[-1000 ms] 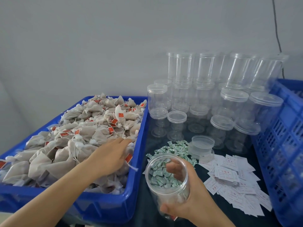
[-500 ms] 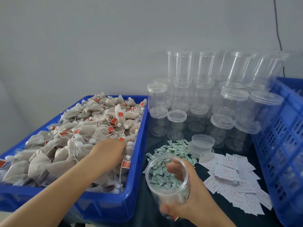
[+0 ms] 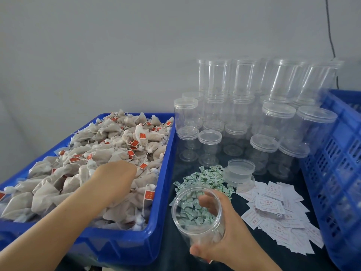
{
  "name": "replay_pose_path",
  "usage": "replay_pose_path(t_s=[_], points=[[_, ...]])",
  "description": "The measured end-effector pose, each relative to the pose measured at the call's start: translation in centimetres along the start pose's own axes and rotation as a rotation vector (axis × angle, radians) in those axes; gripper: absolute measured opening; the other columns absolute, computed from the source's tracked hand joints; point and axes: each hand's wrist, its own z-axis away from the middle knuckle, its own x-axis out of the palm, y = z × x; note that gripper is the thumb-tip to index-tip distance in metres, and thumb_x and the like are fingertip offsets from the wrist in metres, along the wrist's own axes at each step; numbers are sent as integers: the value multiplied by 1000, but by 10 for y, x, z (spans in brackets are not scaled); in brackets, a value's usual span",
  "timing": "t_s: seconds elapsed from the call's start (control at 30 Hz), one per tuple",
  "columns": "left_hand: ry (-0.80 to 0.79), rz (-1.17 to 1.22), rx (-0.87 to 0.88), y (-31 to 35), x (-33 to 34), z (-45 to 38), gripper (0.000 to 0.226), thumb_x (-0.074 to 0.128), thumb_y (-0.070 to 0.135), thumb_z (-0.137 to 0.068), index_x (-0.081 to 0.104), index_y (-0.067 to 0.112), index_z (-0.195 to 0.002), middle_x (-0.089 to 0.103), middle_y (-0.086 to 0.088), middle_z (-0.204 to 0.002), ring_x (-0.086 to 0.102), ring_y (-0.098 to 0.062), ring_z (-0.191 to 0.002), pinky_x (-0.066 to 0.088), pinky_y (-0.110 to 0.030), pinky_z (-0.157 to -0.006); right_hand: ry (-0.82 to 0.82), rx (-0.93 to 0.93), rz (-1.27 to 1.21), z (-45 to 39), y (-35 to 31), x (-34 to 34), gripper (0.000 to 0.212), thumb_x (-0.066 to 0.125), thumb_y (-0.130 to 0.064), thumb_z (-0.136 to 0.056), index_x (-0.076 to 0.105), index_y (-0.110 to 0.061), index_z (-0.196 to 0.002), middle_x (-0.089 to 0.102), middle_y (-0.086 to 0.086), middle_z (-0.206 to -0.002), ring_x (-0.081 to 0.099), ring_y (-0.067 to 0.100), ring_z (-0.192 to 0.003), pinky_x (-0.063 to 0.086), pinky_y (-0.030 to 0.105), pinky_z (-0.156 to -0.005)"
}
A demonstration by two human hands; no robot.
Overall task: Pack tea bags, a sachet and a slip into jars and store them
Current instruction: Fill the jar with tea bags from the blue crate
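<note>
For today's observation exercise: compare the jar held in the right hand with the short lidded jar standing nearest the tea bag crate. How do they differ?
The held jar has no lid and its mouth is open; the standing jar wears a clear lid. The held jar is tilted towards the camera, gripped by the right hand; the standing jar is upright on the dark table, untouched. Both are clear plastic and look empty.

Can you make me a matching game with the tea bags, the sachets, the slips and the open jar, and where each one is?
Things:
1. tea bags
2. sachets
3. slips
4. open jar

Places:
A. held in the right hand
B. white pile beside the blue crate
C. heaped in the blue tray, where the left hand digs
D. green-and-white pile in front of the loose lids

Pairs: 1-C, 2-D, 3-B, 4-A
</note>
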Motion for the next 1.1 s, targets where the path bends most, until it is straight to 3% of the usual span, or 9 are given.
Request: replay_pose_path(t_s=[0.1, 0.2, 0.27, 0.47, 0.67, 0.83, 0.9, 1.0, 1.1], points=[[32, -44, -9, -3, -4, 2, 23, 45, 1, -86, 44, 20, -72, 47, 6, -79, 55, -15, -78, 43, -24, -61, 2, 11, 16, 1, 2, 0, 101, 94, -43, -48, 37, -65, -127, 50, -31, -128, 46, -7, -128, 51, 19, -94], [57, -22, 0, -5, -3, 2, 16, 45, 8, -89, 54, 21, -86, 54, 7, -90, 58, -14, -84, 50, -26, -66, 8, 11, 34, 1, 2, -1, 101, 93, -41, -48, 36, -63, -128, 50, -29, -130, 46, -7, -128, 50, 11, -90], [67, 28, 17, -7, -1, 2, 11, 44, 14, -92, 47, 22, -86, 50, 8, -86, 57, -14, -83, 51, -28, -71, 6, 15, 25, 1, 2, -1, 100, 93, -40, -49, 37, -64, -127, 51, -29, -129, 46, -8, -127, 50, 10, -88], [88, 184, -32, -13, 7, -2, 14, 40, 20, -97, 43, 18, -111, 53, 7, -80, 58, -13, -76, 49, -27, -65, -8, 38, 6, 3, 1, 1, 100, 94, -38, -49, 38, -63, -127, 50, -31, -128, 45, -9, -128, 57, 28, -89], [243, 374, -111, -14, 11, -7, 16, 33, 24, -100, 38, 11, -105, 47, 3, -64, 52, -17, -61, 42, -32, -56, -21, 27, 13, 2, -1, 2, 97, 94, -40, -49, 37, -68, -121, 49, -34, -127, 45, -12, -125, 45, 3, -86], [379, 547, -193, -15, 4, -5, 15, 30, 22, -96, 37, 9, -99, 40, -4, -58, 37, -15, -48, 38, -34, -57, -14, 52, 16, 2, -1, 3, 99, 92, -43, -47, 31, -72, -119, 47, -37, -126, 43, -15, -125, 44, 2, -85], [398, 716, -206, -14, 2, -2, 17, 31, 20, -98, 41, 8, -103, 42, -3, -71, 35, -9, -47, 38, -29, -49, -15, 55, 23, 2, -2, 3, 99, 92, -43, -48, 31, -72, -119, 47, -38, -127, 43, -15, -126, 44, 2, -85], [468, 831, -205, -12, -5, 4, 15, 36, 20, -101, 43, 7, -107, 56, -7, -74, 49, -11, -42, 41, -26, -38, -12, 58, 18, 3, -3, 2, 97, 92, -40, -48, 33, -72, -118, 48, -37, -125, 45, -15, -123, 47, 4, -83], [607, 886, -148, -13, -11, 0, 12, 37, 24, -101, 42, 13, -105, 62, -9, -62, 62, -22, -51, 52, -40, -51, -11, 59, 23, 4, -3, 2, 96, 92, -40, -49, 33, -71, -118, 48, -38, -124, 46, -16, -121, 48, 5, -83]])
